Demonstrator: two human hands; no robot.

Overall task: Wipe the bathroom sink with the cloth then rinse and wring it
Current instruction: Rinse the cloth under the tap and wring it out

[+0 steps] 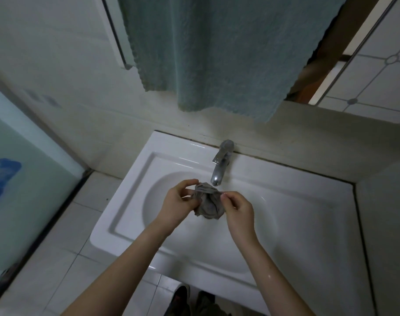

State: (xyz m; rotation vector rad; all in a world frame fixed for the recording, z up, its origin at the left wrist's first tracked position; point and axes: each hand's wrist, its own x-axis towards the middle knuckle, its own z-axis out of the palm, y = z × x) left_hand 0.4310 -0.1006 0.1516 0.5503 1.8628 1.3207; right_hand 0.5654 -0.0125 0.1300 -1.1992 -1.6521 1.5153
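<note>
Frame centre: left hand [175, 202] and right hand [236, 207] pinch the cloth [208, 205] above the sink [308, 215], under the tap [219, 167]; towel [217, 53] hangs above.

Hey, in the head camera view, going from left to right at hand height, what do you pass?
Frosted glass panel → tiled floor → left rim of the sink → left hand → grey cloth → right hand → right side of the sink → wall.
</note>
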